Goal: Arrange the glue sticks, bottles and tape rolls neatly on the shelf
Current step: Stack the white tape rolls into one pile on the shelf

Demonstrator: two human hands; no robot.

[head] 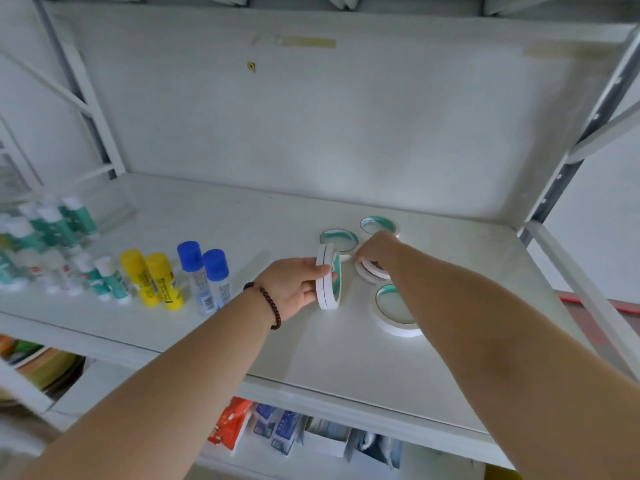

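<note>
Holding upright tape roll [328, 277] in left hand [294, 284] | right hand [375, 249] fingers grasping flat roll [369, 271] | white shelf [242, 230]

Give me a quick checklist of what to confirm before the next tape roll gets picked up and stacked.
1. Left hand grips the upright white tape roll with the green core: ok.
2. Right hand has fingers on the small pile of white tape rolls: ok; firm grip: cannot tell.
3. Three flat white tape rolls, near, far left, far right, gathered: not ok.
4. Yellow glue sticks and blue-capped clear glue bottles upright: ok.
5. Bare white shelf board beside rolls: ok.
</note>
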